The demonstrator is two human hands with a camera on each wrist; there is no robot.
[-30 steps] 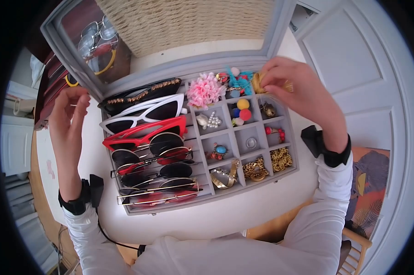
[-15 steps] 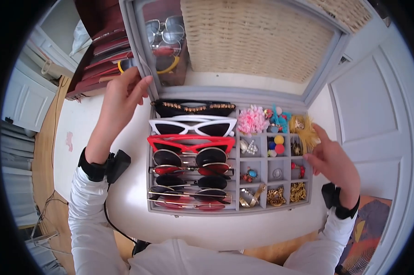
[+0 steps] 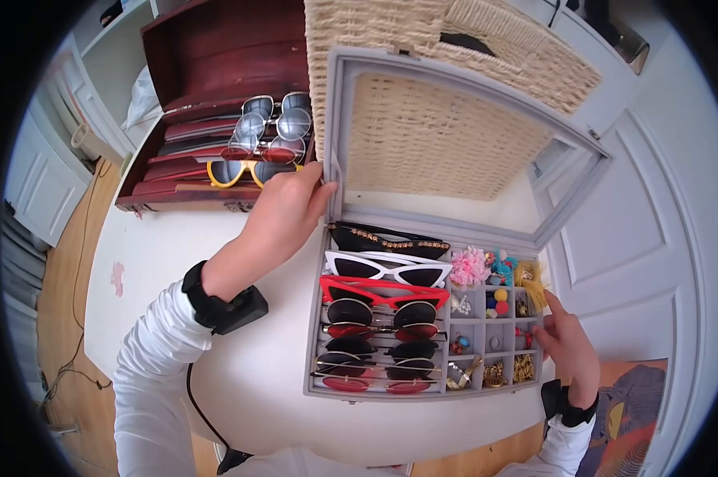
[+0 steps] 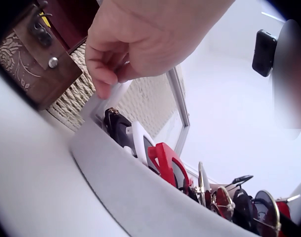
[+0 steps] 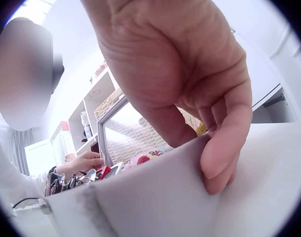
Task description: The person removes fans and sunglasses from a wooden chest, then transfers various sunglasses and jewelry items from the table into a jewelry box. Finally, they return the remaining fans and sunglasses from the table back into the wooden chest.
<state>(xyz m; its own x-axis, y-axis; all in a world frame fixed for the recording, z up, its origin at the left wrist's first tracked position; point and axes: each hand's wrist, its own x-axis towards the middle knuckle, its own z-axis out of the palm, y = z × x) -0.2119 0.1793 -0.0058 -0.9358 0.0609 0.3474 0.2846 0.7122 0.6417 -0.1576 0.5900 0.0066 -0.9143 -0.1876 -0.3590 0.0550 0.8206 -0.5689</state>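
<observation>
A grey display box (image 3: 410, 397) with its glass lid (image 3: 462, 70) raised holds several sunglasses (image 3: 387, 270) at left and small compartments of jewellery (image 3: 524, 367) and hair ties at right. My left hand (image 3: 283, 211) pinches the lid's lower left edge; in the left wrist view that hand (image 4: 145, 42) has curled fingers above the box's back corner. At the box's right wall, my right hand (image 3: 569, 346) grips the rim. The right wrist view shows this hand (image 5: 180, 74) with the thumb inside and fingers outside the wall.
An open dark red case (image 3: 224, 63) with more glasses stands at the back left of the white table (image 3: 160, 294). A woven basket (image 3: 526, 48) stands behind the lid. A white door (image 3: 629, 215) is at right.
In the head view the box and lid have shifted right and down as the view turned. The right hand moved from the yellow tassel to the box's right wall; the left hand came to the lid's edge.
</observation>
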